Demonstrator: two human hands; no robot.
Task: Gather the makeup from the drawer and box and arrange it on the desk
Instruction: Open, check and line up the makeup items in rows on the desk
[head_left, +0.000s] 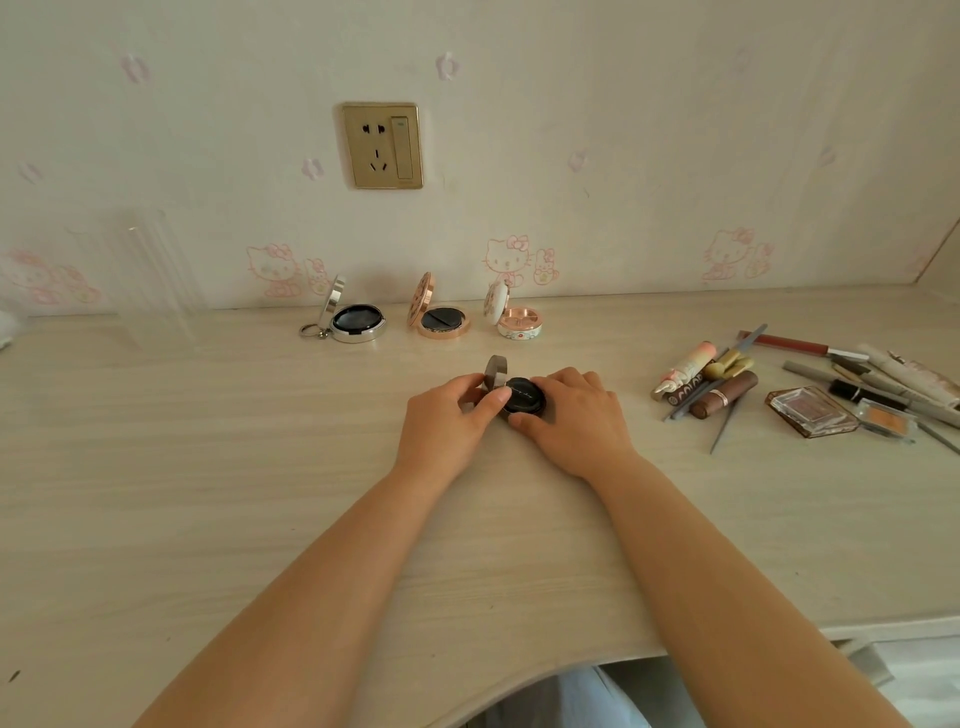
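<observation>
Progress looked to me well past the gathering stage. Three compacts stood propped open in a row along the wall at the back of the worktop (156, 467): a silver compact (357, 322) with a ring at its hinge, a rose-gold compact (442, 321) just to its right, and a white floral compact (518, 321) beyond that. I was handling a fourth, a dark compact (522, 396), nearer me and in front of that row, its lid tilted up. My left hand (447, 421) gripped the lid side with the thumb curled across it, and my right hand (576, 415) held the base, fingers wrapped round its far edge. I judged I was opening it to match the other three before setting it in line.

Off to my right lay a loose pile (810, 389) of tubes, pencils, a lip gloss and two small clear palettes, overlapping and pointing every way. That heap still wanted sorting, so arranging was perhaps half done. I could not see the drawer or the box, so I couldn't tell whether anything remained in them.
</observation>
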